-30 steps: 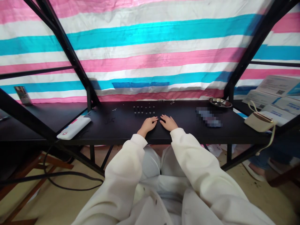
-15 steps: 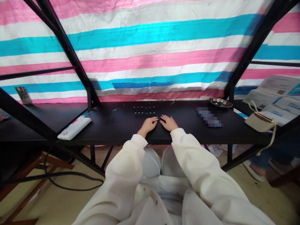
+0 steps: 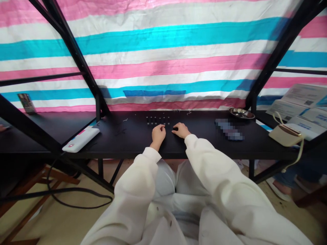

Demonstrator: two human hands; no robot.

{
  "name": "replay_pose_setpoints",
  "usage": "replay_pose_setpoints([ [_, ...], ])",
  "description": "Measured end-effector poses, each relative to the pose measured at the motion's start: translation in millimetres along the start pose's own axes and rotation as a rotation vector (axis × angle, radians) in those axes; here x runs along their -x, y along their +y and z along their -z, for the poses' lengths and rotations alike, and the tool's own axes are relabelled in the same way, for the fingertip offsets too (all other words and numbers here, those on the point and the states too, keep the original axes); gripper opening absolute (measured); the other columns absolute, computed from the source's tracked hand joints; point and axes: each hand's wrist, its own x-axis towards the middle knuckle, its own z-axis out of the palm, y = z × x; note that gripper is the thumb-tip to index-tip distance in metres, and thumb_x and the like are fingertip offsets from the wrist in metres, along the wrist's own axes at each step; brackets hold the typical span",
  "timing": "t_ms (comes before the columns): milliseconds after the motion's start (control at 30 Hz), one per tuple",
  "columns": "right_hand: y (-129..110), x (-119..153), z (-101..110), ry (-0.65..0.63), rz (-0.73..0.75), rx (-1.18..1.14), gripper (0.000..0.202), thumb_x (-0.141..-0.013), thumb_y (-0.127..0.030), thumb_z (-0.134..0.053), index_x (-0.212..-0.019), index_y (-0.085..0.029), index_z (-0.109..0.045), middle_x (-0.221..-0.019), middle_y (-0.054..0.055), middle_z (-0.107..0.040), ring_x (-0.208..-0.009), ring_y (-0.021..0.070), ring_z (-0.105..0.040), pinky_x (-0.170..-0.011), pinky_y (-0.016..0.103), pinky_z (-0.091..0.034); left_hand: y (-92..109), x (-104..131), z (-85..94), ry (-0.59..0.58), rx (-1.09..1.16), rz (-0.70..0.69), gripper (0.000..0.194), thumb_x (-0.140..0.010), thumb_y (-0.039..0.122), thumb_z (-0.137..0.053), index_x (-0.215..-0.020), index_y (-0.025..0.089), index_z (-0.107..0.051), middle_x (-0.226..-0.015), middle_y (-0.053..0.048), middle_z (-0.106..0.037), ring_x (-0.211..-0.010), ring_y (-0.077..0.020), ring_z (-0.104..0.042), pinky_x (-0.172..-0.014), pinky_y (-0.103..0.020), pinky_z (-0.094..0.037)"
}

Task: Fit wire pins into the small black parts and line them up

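Observation:
Several small dark cylinders with pale ends [image 3: 155, 120] stand in a row on the black table [image 3: 133, 139]. Just in front of the right part of this row is my left hand [image 3: 158, 134], its fingers bent and drawn together in a pinch. Whether a cylinder is between those fingertips cannot be made out. My right hand [image 3: 182, 130] rests on the tabletop to the right, close to the row's end. Its fingers are curled, with a small gap at thumb and index finger, and nothing shows in it.
A white device [image 3: 81, 140] lies on the left. Toward the right are a blurred-out bluish item [image 3: 229, 129], a round metal dish [image 3: 242, 113], a beige bag [image 3: 286, 133] and white boxes [image 3: 304, 97]. Black frame posts [image 3: 251, 92] flank the table; a striped sheet [image 3: 168, 64] hangs behind.
Both hands lay flat with fingers stretched. Now the fingers of both are curled, and the left hand has turned and shifted slightly left. The row of cylinders looks the same.

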Motion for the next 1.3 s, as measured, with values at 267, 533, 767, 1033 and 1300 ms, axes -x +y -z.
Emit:
replay_pose_setpoints([
  [267,-19,-34,-16,0.077,-0.193,-0.110,0.039,-0.067,-0.038,-0.072,-0.100,-0.018,-0.067,-0.104,0.010,-0.064,-0.102,0.0227,-0.057,-0.085,0.032,-0.043,-1,3,-0.9,0.001,0.043,-0.019,0.022,-0.076,0.013,-0.050,-0.087,0.017,-0.069,-0.083,-0.007,-0.070,-0.077,-0.0181,-0.062,-0.076,-0.029,-0.047],
  [533,-26,-46,-24,0.119,-0.261,-0.107,0.032,-0.072,-0.039,-0.066,-0.097,-0.020,-0.067,-0.105,0.009,-0.065,-0.106,0.0240,-0.055,-0.086,0.035,-0.040,-3,3,-3.1,-0.010,0.039,-0.016,0.022,-0.076,0.013,-0.050,-0.086,0.017,-0.069,-0.082,-0.006,-0.069,-0.078,-0.0176,-0.062,-0.076,-0.029,-0.047],
  [767,-29,-43,-23,0.115,-0.254,-0.055,0.021,-0.079,-0.032,-0.057,-0.094,-0.020,-0.066,-0.108,0.008,-0.064,-0.107,0.0229,-0.054,-0.087,0.036,-0.040,1,4,-1.9,-0.023,0.023,-0.013,0.024,-0.076,0.012,-0.048,-0.087,0.017,-0.068,-0.086,-0.006,-0.069,-0.081,-0.0167,-0.062,-0.077,-0.027,-0.047],
  [1033,-26,-31,-5,-0.003,-0.155,0.008,0.014,-0.077,-0.027,-0.059,-0.086,-0.018,-0.066,-0.099,0.010,-0.066,-0.097,0.0223,-0.059,-0.079,0.030,-0.043,-2,3,-2.8,-0.032,0.018,-0.022,0.023,-0.077,0.015,-0.049,-0.089,0.017,-0.068,-0.085,-0.005,-0.069,-0.078,-0.0158,-0.062,-0.075,-0.026,-0.048],
  [1300,-8,-2,-2,0.021,-0.006,-0.033,0.008,-0.076,-0.027,-0.062,-0.077,-0.019,-0.064,-0.083,0.005,-0.065,-0.080,0.0173,-0.059,-0.070,0.026,-0.042,0,3,-4.2,-0.094,0.149,-0.191,0.039,-0.081,0.022,-0.053,-0.119,0.019,-0.058,-0.082,-0.002,-0.067,-0.072,-0.0126,-0.059,-0.075,-0.026,-0.046],
])
